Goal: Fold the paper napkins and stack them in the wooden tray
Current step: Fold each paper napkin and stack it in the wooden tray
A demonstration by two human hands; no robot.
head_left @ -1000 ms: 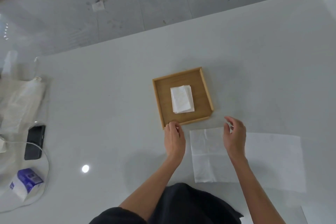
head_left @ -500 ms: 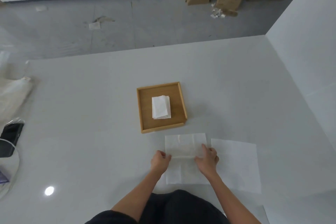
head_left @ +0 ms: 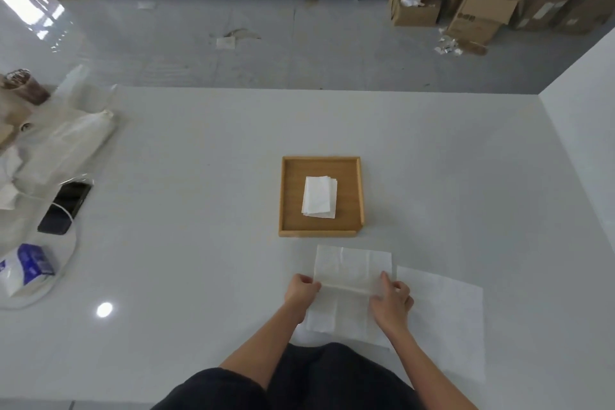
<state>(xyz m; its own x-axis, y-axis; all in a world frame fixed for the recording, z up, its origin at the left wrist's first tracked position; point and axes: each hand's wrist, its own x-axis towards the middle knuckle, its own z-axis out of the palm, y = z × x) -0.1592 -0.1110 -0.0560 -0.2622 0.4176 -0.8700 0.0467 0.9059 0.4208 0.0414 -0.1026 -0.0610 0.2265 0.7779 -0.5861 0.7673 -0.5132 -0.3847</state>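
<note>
Since the earlier frame the wooden tray point(head_left: 321, 232) has been left nearly square-on at mid-bench point(head_left: 199, 160), its small stack of folded napkins point(head_left: 319, 197) untouched, and both hands have been kept on the napkin point(head_left: 352, 265) just below it. That napkin, beside a flat spare napkin point(head_left: 442, 309), is creased crosswise, tray directly ahead. The crease is pinched closed at either end by the left hand point(head_left: 301, 289) and right hand point(head_left: 391, 298), forearms converging.

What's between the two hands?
In the head view, a napkin being folded stretches from the left hand to the right hand; each hand pinches one end of its fold.
</note>
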